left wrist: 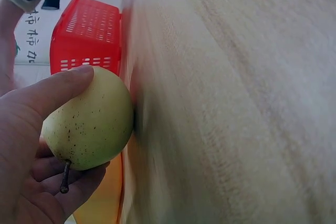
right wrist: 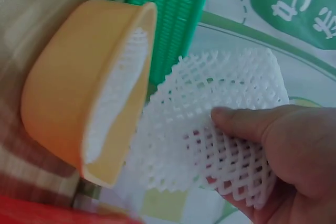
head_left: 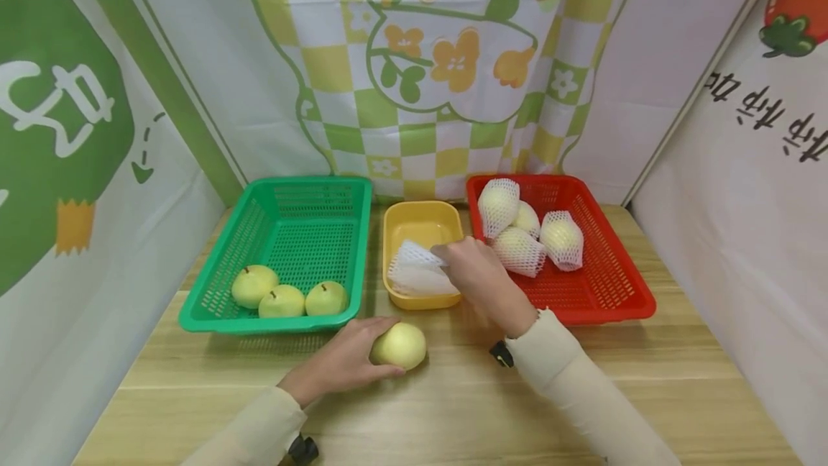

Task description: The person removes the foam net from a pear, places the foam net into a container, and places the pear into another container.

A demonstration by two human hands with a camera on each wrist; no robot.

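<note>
A yellow-green pear (head_left: 402, 346) sits on the wooden table, and my left hand (head_left: 343, 359) grips it from the left with thumb and fingers around it. Its brown stem (left wrist: 65, 178) points toward the palm in the left wrist view. Over the yellow bin (head_left: 423, 216), my right hand (head_left: 485, 280) pinches a white foam net sleeve (right wrist: 231, 90) between thumb and fingers. The net hangs beside the bin's rim in the right wrist view. More white foam netting (right wrist: 118, 95) lies inside the bin.
At the left stands a green basket (head_left: 317, 236) with three bare pears (head_left: 282, 302) along its near side. A red basket (head_left: 601, 293) on the right holds several net-wrapped pears (head_left: 561, 239). A patterned curtain (head_left: 427, 135) hangs behind the containers.
</note>
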